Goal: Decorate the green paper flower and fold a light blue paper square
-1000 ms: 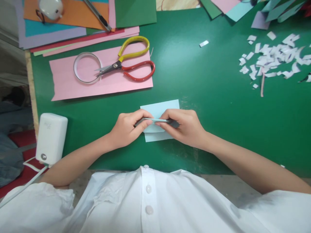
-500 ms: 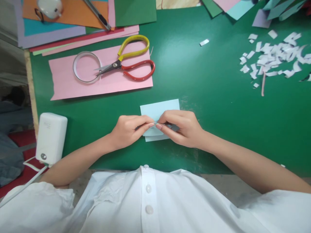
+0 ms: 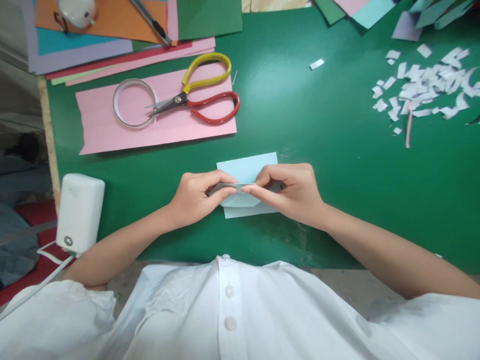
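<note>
Between my two hands is a small folded piece of light blue paper [image 3: 242,199], its upper edge pinched. My left hand [image 3: 197,196] grips its left part between thumb and fingers. My right hand [image 3: 292,192] pinches the same edge farther right, the thumbs almost meeting in the middle. Beneath the hands, a flat light blue sheet [image 3: 249,168] lies on the green table [image 3: 337,165]; its lower part is partly covered by the held piece. The fingertips behind the paper are hidden.
Scissors [image 3: 180,99] with yellow and red handles and a roll of tape [image 3: 116,104] lie on pink paper [image 3: 195,128]. Coloured sheets and a cutter [image 3: 152,22] are at the back left. White scraps [image 3: 431,82] are scattered right. A white power bank [image 3: 80,212] stands left.
Both hands have risen slightly, and my right hand has shifted a little to the right. More of the folded paper's pinched edge shows between the thumbs.
</note>
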The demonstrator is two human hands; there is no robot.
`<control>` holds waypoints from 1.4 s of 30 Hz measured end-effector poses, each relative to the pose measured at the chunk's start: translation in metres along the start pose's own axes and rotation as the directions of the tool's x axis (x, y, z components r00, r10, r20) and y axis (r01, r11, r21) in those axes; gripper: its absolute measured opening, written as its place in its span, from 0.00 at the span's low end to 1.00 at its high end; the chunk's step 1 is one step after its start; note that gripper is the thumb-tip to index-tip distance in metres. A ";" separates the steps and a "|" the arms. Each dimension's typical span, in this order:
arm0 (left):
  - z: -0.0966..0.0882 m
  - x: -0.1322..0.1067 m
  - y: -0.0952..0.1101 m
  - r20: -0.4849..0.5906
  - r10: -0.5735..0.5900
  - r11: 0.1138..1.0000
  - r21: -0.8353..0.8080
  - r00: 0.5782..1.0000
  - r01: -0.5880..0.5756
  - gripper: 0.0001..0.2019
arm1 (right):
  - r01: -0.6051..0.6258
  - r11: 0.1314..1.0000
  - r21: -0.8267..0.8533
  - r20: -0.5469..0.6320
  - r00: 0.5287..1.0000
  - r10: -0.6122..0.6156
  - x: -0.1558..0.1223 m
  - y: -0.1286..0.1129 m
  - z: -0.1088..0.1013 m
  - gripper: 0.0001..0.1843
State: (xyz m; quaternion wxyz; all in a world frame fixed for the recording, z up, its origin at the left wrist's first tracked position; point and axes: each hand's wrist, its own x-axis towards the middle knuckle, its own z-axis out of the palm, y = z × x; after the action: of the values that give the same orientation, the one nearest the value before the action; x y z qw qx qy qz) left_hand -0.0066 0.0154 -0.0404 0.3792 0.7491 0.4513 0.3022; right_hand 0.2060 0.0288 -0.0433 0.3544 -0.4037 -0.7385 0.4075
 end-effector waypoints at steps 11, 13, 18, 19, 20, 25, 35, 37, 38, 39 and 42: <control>0.000 -0.001 0.002 -0.005 -0.252 0.961 -0.122 0.968 0.250 0.04 | -0.088 0.996 0.023 -0.008 0.996 0.088 0.001 0.000 -0.001 0.13; 0.000 0.000 0.002 -0.021 -0.285 0.949 -0.149 0.958 0.279 0.05 | -0.112 0.993 0.041 -0.002 0.994 0.112 0.001 -0.001 -0.002 0.11; -0.001 0.000 0.002 -0.027 -0.320 0.938 -0.151 0.947 0.313 0.08 | -0.168 0.985 0.038 -0.049 0.984 0.170 0.000 -0.002 -0.001 0.13; -0.001 0.000 0.002 -0.030 -0.324 0.937 -0.152 0.946 0.316 0.09 | -0.183 0.982 0.039 -0.064 0.981 0.185 0.000 -0.002 -0.001 0.14; -0.001 0.000 0.002 -0.036 -0.325 0.935 -0.159 0.945 0.316 0.10 | -0.197 0.980 0.043 -0.079 0.977 0.200 0.000 -0.002 0.000 0.15; 0.000 0.001 0.002 -0.054 -0.341 0.911 -0.264 0.939 0.316 0.14 | -0.255 0.964 0.077 -0.161 0.951 0.265 0.000 -0.002 0.001 0.19; 0.000 0.003 0.007 -0.043 -0.465 0.796 -0.457 0.884 0.397 0.19 | -0.276 0.946 0.167 -0.228 0.923 0.310 0.002 -0.002 0.000 0.21; 0.000 0.003 0.007 -0.080 -0.463 0.806 -0.453 0.883 0.381 0.18 | -0.267 0.947 0.179 -0.244 0.920 0.306 0.002 -0.002 0.000 0.22; 0.000 0.004 0.007 -0.107 -0.457 0.813 -0.453 0.883 0.366 0.17 | -0.262 0.949 0.177 -0.250 0.920 0.301 0.002 -0.001 0.001 0.22; 0.000 0.004 0.007 -0.137 -0.449 0.821 -0.454 0.883 0.347 0.17 | -0.257 0.951 0.171 -0.255 0.921 0.294 0.002 -0.001 0.001 0.22; 0.001 0.005 0.006 -0.207 -0.423 0.839 -0.457 0.882 0.296 0.16 | -0.256 0.955 0.152 -0.256 0.923 0.288 0.002 -0.001 0.001 0.23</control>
State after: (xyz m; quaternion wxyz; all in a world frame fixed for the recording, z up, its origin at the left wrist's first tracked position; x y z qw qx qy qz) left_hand -0.0006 0.0176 -0.0353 0.5060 0.4980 0.5633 0.4228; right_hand 0.2043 0.0298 -0.0423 0.4164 -0.5339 -0.5938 0.4348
